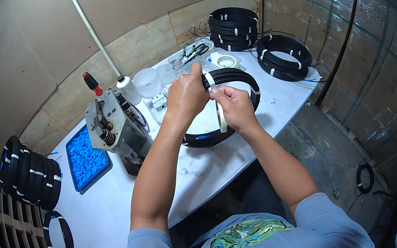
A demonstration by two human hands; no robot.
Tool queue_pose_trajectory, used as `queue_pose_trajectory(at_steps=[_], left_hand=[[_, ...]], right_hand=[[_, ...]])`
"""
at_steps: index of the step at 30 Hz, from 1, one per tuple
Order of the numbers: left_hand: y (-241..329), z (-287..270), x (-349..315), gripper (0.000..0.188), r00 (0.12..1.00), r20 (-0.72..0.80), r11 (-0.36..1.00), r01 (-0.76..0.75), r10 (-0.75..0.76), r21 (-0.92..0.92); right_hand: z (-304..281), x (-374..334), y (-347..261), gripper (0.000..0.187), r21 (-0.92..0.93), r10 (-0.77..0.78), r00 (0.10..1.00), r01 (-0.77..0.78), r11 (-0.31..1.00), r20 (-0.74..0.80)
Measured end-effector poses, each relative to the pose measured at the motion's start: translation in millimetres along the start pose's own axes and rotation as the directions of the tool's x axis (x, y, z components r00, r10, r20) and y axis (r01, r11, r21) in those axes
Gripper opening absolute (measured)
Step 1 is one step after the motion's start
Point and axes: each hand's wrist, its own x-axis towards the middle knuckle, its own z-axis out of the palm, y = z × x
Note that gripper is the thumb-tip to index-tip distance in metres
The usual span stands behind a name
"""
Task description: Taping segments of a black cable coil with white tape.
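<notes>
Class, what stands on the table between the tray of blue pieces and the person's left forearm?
In the head view, a grey metal machine stands between the tray and the left forearm.

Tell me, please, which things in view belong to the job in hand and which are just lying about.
In use:
- coil, at the left hand
- white strip, at the right hand

Apparently just lying about:
- machine
- blue tray
- bottle
- scissors

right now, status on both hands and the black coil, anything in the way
Left hand gripping black coil, white band on its right side. Right hand pinching white strip. Grey machine left of coil, not between hands and coil.
</notes>
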Motion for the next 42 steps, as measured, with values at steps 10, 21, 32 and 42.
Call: queue_pose_trajectory(at_steps=[10,21,32,42], left_hand=[[3.2,12.6,17.0,0.023,0.998,-0.01,0.998,-0.06,0.06,0.005],[-14.4,-12.8,10.0,0.052,0.99,0.134,0.989,-0.033,0.052,-0.145],[-7.2,-4.5,3.4,0.062,0.99,0.028,0.987,-0.139,0.141,-0.08],[-6.8,-1.8,-0.4,0.065,0.988,-0.063,0.988,-0.147,0.144,-0.037]], right_hand=[[-31.8,28.6,119.9,0.021,-0.756,-0.313,0.946,0.27,0.596,0.09],[-46.3,1.2,-12.1,0.056,-0.102,-0.536,0.842,0.54,0.835,0.064],[-28.7,-9.6,-45.3,0.088,0.077,-0.299,0.909,0.29,0.954,0.29],[-35.6,-9.2,-40.1,0.024,0.328,-0.093,0.959,0.0,0.945,0.268]])
